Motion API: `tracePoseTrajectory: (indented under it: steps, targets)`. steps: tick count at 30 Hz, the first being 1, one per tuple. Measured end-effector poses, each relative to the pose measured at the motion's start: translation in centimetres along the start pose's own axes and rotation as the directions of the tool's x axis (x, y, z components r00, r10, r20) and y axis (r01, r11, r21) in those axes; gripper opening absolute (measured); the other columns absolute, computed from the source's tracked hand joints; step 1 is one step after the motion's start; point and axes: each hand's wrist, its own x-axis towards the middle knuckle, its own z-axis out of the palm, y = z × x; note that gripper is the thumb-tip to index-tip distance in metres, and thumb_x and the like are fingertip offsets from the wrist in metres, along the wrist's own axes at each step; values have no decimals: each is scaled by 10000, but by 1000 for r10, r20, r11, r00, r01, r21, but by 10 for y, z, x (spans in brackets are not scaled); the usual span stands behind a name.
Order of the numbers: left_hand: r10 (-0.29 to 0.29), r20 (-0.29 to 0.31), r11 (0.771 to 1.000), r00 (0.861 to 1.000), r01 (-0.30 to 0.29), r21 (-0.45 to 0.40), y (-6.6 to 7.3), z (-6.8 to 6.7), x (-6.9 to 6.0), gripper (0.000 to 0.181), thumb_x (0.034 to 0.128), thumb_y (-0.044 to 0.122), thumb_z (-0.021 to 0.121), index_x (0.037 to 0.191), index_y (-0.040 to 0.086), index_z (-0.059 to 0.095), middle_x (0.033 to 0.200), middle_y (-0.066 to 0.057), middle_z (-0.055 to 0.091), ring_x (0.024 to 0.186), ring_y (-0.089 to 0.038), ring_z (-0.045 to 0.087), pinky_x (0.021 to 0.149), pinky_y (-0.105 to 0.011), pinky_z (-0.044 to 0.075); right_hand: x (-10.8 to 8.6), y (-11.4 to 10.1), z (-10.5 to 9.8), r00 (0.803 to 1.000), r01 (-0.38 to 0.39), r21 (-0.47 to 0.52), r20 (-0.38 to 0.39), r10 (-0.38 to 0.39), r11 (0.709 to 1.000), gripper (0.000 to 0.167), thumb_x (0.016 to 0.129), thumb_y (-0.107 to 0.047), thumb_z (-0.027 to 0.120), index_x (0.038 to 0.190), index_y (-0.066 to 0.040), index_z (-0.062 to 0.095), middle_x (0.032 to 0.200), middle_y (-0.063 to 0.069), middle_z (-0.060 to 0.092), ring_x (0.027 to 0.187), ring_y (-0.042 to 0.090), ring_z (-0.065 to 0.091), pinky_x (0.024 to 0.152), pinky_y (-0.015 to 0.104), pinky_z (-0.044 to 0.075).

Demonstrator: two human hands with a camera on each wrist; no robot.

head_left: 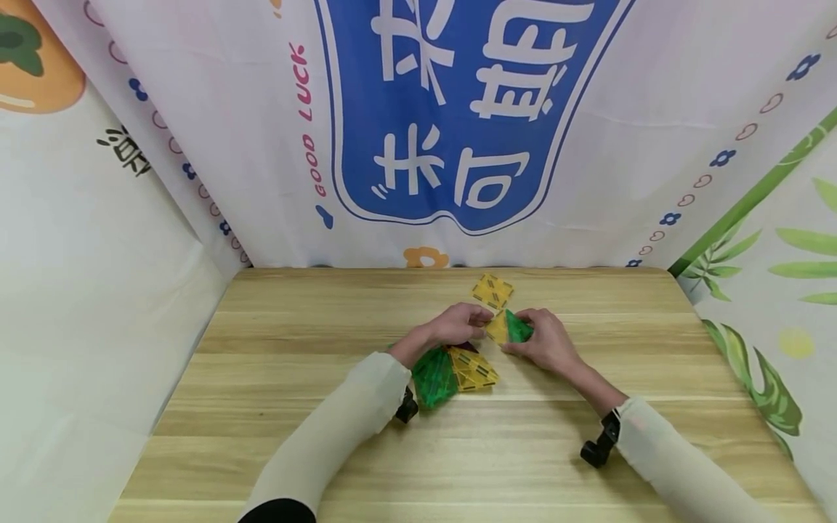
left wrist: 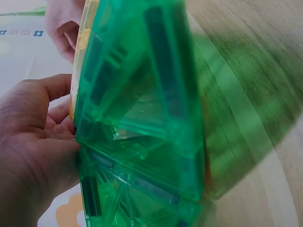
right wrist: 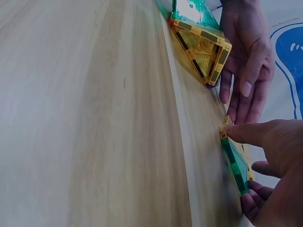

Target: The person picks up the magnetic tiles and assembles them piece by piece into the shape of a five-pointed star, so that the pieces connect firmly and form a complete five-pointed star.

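My right hand (head_left: 548,340) pinches a small flat piece made of a green triangular magnetic tile (head_left: 519,328) and a yellow magnetic tile (head_left: 498,329) set edge to edge. In the right wrist view, thumb and fingers hold that green tile (right wrist: 238,164) by its ends, low over the tabletop. The left hand (head_left: 459,325) is at the yellow side with its fingers loosely extended; whether they touch it I cannot tell. Beneath the left wrist stands a built shape with green tiles (head_left: 434,378) and yellow tiles (head_left: 474,370). Its green side (left wrist: 142,94) fills the left wrist view.
A flat yellow tile (head_left: 493,290) lies near the back edge of the wooden table (head_left: 294,327), just beyond the hands. Printed cloth (head_left: 275,181) hangs behind the table and along both sides. Wrist cameras (head_left: 596,452) sit on both arms.
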Motion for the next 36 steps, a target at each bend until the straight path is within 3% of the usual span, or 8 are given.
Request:
tracePoseTrajectory:
  steps: [18,27,32,36]
  targets:
    - [-14,-50,985,999,5,-174,2,1,2,442,1063,64,615,1499,7,569,1460,-158,612,1356,-306,570,1110,-425,509,-6,-2,10,998,29,59,-63,-25,998,683,745,-214,987,1300,38,679,1249,247,601,1114,378,580,968,562,516]
    - [-80,-125,980,989,55,-191,-2,4,8,370,963,-104,651,1287,50,740,1294,-78,706,1164,-207,633,913,-323,573,-9,1,17,998,58,158,-49,-51,986,617,770,-186,970,1307,-53,697,1262,185,587,1108,321,574,925,459,495]
    - [-78,-161,978,984,44,-203,-3,3,9,331,972,-116,631,1169,88,801,1222,-40,726,1044,-164,644,839,-302,574,-8,1,15,998,55,278,-23,-50,959,461,870,-65,874,1293,-28,694,1291,195,659,1165,355,646,981,467,563]
    - [-49,-166,966,985,5,-259,-3,1,7,360,987,-127,583,1181,81,803,1272,-59,710,926,-151,637,727,-288,560,-5,-3,9,1000,18,437,14,-27,899,389,904,39,799,1274,30,681,1260,226,690,1164,356,673,971,313,586]
